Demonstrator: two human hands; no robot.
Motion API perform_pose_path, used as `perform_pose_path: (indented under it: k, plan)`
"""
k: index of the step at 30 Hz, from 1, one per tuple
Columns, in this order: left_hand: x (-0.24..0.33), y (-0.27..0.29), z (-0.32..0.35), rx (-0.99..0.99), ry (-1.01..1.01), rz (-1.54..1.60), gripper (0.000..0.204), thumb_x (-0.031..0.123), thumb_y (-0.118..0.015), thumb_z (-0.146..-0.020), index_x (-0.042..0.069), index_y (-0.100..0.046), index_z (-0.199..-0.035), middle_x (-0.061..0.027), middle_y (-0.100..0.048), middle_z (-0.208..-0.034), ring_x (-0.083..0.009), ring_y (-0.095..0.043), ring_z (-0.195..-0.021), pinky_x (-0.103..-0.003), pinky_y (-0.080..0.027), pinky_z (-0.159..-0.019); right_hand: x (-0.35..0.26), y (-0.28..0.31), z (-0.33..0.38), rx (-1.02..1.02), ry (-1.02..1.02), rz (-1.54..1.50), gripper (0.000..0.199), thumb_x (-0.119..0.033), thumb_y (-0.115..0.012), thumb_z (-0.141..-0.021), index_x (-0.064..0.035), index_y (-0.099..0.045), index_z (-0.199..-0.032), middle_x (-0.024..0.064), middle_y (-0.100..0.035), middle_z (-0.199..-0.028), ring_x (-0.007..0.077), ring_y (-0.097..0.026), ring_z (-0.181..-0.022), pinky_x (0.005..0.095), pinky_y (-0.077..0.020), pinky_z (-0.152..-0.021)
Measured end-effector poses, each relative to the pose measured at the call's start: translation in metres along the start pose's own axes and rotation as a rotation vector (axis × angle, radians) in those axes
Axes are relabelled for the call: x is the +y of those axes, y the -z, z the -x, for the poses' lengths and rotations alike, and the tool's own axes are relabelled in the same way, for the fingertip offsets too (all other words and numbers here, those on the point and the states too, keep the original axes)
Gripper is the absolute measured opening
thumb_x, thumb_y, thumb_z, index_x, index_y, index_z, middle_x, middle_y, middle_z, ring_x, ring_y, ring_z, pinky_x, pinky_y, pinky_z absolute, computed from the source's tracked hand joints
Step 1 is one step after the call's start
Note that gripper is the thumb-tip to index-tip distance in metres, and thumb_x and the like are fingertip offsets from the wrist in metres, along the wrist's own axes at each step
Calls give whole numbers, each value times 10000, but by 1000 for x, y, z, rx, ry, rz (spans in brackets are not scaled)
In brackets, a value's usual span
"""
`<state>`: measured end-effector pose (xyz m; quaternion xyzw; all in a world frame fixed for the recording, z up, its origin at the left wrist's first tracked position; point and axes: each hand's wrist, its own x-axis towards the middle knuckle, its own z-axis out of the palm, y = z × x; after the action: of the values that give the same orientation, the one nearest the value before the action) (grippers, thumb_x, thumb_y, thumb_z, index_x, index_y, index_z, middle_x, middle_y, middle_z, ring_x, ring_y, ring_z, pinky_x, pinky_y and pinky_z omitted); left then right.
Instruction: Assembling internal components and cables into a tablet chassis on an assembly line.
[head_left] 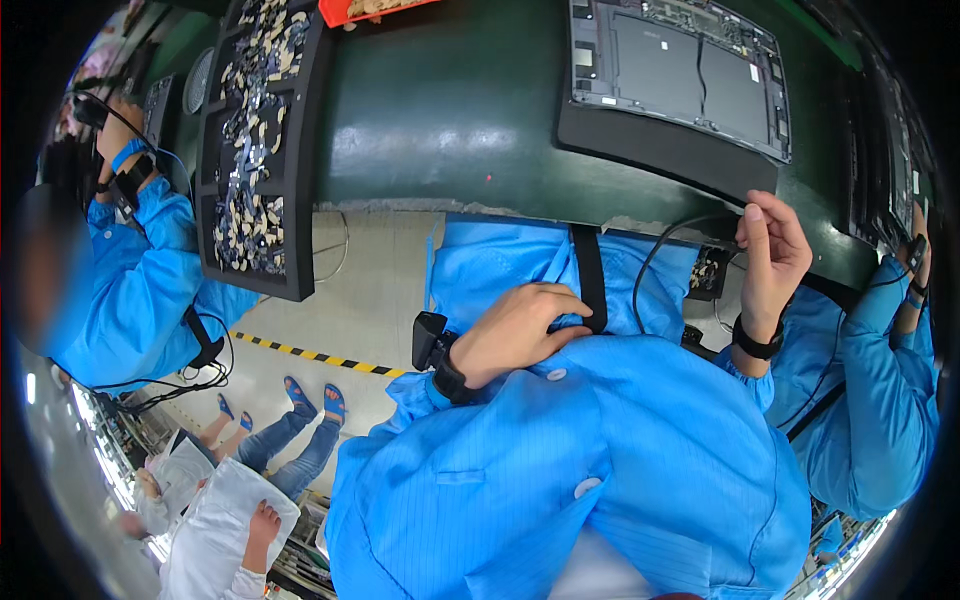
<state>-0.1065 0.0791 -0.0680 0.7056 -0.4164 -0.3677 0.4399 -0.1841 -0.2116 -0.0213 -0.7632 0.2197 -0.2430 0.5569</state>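
Note:
My left hand (515, 330), with a black device strapped at the wrist, is closed around a black strap (590, 275) that runs down the chest of my blue coat (600, 450). My right hand (770, 255), wearing a black wristband, is raised at the edge of the green table (440, 120). Its fingers pinch the end of a thin black cable (655, 250) that loops down over the coat. Just beyond the right hand, an opened laptop base (680, 75) with exposed dark internals lies on a black tray.
A long black tray (255, 150) filled with several small pale parts lies on the table's left side. Co-workers in blue coats stand at the left (150, 280) and right (880, 400). A person in white (215, 520) is at the lower left, near a yellow-black floor stripe (310, 352).

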Motion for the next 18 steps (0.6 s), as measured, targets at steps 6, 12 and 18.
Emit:
perform_pose_path:
  k: [6, 12, 18]
  plan:
    - [2, 0, 7, 9, -1, -32, 213, 173, -753, -894, 40, -768, -1059, -138, -750, -1058, -345, -708, -949, -406, -564, -820, 0, 0, 6, 29, 40, -29, 170, -27, -666, -998, 16, -676, -1162, -9, -641, -804, 45, -560, -709, 186, -418, -626]
    - [43, -4, -37, 181, -403, 78, 236, 125, -773, -851, 45, -743, -1071, -110, -711, -1026, -296, -693, -923, -405, -570, -804, -19, -28, -4, 33, 165, -338, 174, 2, -594, -1017, 14, -619, -1189, -6, -542, -703, 59, -467, -625, 226, -362, -572]
    - [94, -44, -88, 323, -725, 21, 486, 114, -835, -730, 36, -677, -1183, -136, -570, -1278, -326, -590, -1188, -432, -538, -944, -45, -14, -27, 348, 291, -450, 211, -10, -594, -1011, 35, -643, -1212, -22, -436, -671, 75, -381, -610, 270, -304, -570]
